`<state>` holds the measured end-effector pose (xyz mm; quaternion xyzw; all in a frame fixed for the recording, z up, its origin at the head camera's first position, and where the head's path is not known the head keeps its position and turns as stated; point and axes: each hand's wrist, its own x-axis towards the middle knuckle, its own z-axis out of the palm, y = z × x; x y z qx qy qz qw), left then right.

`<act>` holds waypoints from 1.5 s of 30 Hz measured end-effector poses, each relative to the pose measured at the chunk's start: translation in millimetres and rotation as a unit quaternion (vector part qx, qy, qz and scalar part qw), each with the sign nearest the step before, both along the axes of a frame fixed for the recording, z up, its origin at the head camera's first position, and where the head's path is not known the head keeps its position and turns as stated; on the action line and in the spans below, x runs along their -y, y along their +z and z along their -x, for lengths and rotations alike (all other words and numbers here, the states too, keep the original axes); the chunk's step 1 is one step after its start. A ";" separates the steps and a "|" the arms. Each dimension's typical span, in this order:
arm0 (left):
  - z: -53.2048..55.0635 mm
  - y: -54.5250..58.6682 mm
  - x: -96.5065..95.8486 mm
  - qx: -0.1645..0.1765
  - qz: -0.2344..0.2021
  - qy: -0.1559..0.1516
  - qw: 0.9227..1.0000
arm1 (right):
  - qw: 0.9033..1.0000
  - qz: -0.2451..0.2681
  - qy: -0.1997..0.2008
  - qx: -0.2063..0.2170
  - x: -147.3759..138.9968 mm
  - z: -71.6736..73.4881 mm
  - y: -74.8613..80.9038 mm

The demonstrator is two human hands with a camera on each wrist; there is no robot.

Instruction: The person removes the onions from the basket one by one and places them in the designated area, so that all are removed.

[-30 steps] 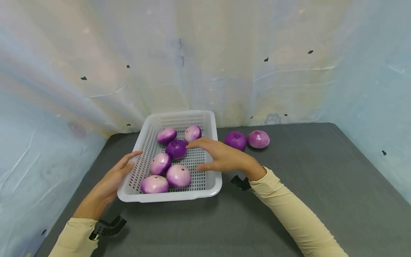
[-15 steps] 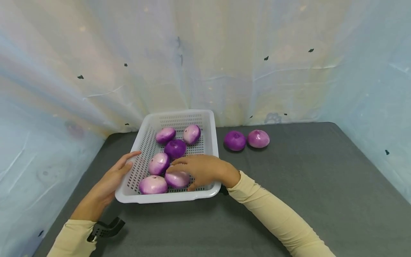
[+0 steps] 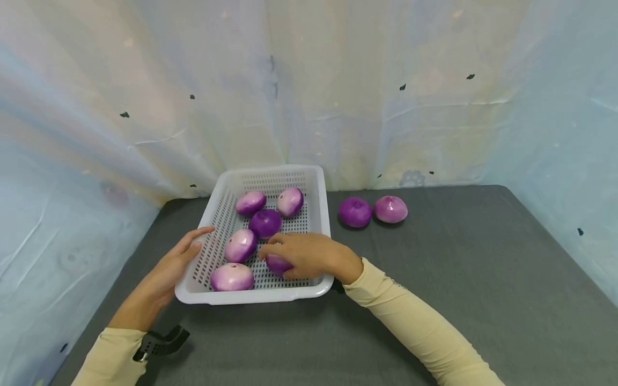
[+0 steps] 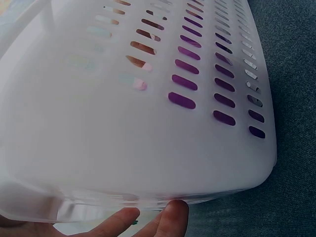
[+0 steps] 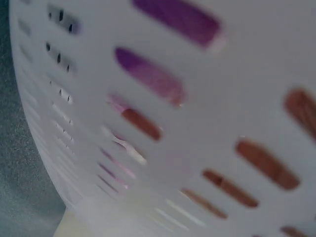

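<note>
A white slotted plastic basket (image 3: 253, 295) on the dark cloth holds several glossy red onions, among them a pale one (image 3: 232, 277) at the near left and a deep purple one (image 3: 265, 223) in the middle. My right hand (image 3: 309, 254) reaches over the basket's right side and grips a red onion (image 3: 277, 265), its fingers curled over the top and hiding part of it. At the left rim, my left hand (image 3: 166, 271) holds the basket, thumb and forefinger over the edge. In the left wrist view, fingertips (image 4: 174, 217) show beside the basket's outer wall (image 4: 108, 148).
Two more red onions, a dark one (image 3: 354, 212) and a lighter one (image 3: 390, 209), sit side by side on the cloth (image 3: 434, 268) right of the basket. A pale plastic sheet (image 3: 347, 96) hangs behind and along both sides.
My right hand has come down and nearer from above the basket's right side onto the front right onion. That onion has tilted and shifted right, showing its purple side. My left hand stays put.
</note>
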<state>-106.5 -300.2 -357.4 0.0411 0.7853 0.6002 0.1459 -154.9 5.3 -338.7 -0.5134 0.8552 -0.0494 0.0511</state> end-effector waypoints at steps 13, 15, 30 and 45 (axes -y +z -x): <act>-1.1 3.5 -0.3 0.003 -0.006 -0.002 1.000 | 0.999 0.003 -0.032 0.038 0.7 -0.8 1.7; -1.3 3.6 -0.2 0.003 -0.009 -0.004 1.000 | 0.999 0.005 -0.032 0.035 0.6 -1.0 1.8; -1.6 3.5 -0.2 0.002 -0.008 -0.003 1.000 | 1.000 -0.005 -0.003 -0.018 -2.5 -1.9 4.1; -0.2 2.2 0.1 0.003 -0.003 0.000 1.000 | 1.000 -0.009 -0.012 0.003 -2.2 -3.6 4.4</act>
